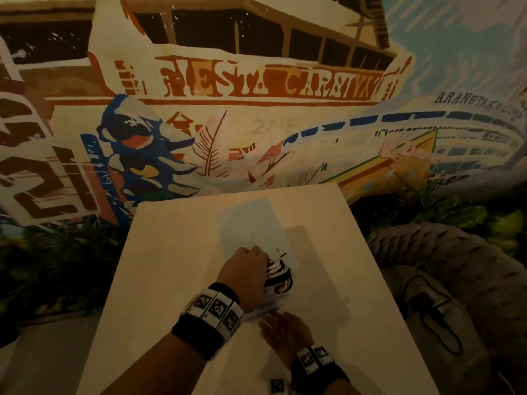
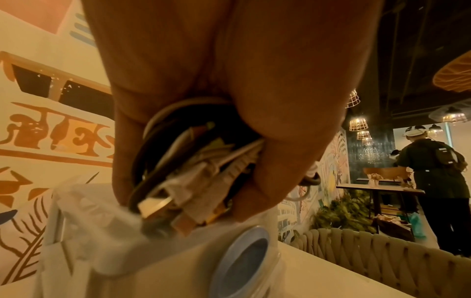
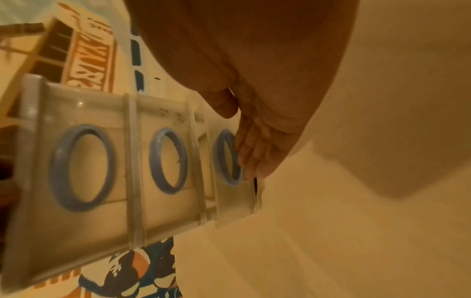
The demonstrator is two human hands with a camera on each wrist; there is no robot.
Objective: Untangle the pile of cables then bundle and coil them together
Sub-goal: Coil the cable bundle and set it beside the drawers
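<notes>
Cables point(image 1: 278, 273), one black-and-white bundle, sit gripped in my left hand point(image 1: 243, 273). At six o'clock, my right hand point(image 1: 283, 329) presses flat fingers point(image 3: 251, 153) against one clear box point(image 3: 127, 157) with three blue rings.

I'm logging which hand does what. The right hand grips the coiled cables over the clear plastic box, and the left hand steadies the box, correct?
Swapped. The left hand grips the coiled cables, as the left wrist view shows; the right hand steadies the clear plastic box with straight fingers.

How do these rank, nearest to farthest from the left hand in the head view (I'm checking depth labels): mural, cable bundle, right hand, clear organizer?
1. cable bundle, gripped in the left hand.
2. clear organizer, just beneath it.
3. right hand, nearer the person.
4. mural, behind the table.
</notes>
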